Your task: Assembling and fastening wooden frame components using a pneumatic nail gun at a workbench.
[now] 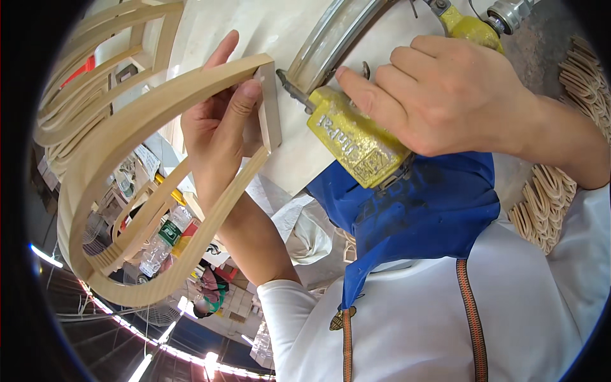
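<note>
A bent pale-wood frame [75,210], shaped like a long U, is in my left hand [213,130]. The thumb presses near the short wooden crosspiece [270,111] that joins its ends, and the index finger stretches out past the frame's edge. My right hand [436,95] is wrapped round a yellow air nail gun [356,137] with a silver magazine [337,41]. The gun's metal nose lies close beside the crosspiece; whether they touch I cannot tell. The right hand's palm side and the gun's trigger are hidden.
Similar bent frames [105,76] are stacked at the left. More bundles of curved wood [544,207] lie at the right. A pale work surface [296,172] is under my hands. Beyond the frame are a clear plastic bottle [167,239] and another person [210,293]. A blue apron [414,210] hangs in front of me.
</note>
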A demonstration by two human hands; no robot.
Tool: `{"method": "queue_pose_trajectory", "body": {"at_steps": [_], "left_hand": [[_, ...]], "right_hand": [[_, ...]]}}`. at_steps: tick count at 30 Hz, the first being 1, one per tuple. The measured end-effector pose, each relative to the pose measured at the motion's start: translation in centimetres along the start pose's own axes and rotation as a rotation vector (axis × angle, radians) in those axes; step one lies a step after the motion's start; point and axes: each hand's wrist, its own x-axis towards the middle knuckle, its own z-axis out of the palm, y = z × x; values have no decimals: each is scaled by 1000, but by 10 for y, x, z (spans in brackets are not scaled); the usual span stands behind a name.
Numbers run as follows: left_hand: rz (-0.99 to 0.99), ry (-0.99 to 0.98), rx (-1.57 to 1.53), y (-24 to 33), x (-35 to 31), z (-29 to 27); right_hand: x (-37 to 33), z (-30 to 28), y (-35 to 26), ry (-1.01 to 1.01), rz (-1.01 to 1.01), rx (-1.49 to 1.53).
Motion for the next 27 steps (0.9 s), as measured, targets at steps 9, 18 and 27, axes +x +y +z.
{"method": "queue_pose_trajectory", "body": {"at_steps": [9,18,27], "left_hand": [[148,80,129,-12,10,5],[193,80,158,-17,9,2],[210,81,178,-18,9,3]], "right_hand": [[-23,19,16,41,-14,28],[-33,30,18,86,-70,19],[-38,35,18,128,-121,-24]]}}
